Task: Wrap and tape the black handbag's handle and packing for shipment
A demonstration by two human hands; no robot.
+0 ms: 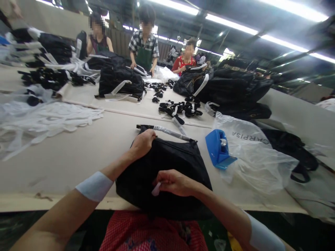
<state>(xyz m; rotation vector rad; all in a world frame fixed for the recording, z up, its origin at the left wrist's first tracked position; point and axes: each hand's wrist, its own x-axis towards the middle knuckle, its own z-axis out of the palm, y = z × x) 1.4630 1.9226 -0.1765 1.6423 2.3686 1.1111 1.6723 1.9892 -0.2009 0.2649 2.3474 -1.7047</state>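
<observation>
A black bag [183, 160] lies in front of me at the table's near edge, its handle [170, 131] wrapped in clear plastic along the far side. My left hand [143, 142] is closed on the bag's upper edge, near the left end of the handle. Over the middle of the bag, my right hand [172, 182] is closed with a small whitish scrap [156, 189] sticking out of its fingers. What that scrap is made of cannot be made out.
To the right are a blue tape dispenser [218, 148] and a clear plastic bag [251, 157]. White strips [52, 122] spread on the left. Coiled black straps [180, 108] and more black bags [120, 80] lie further back, where several people stand.
</observation>
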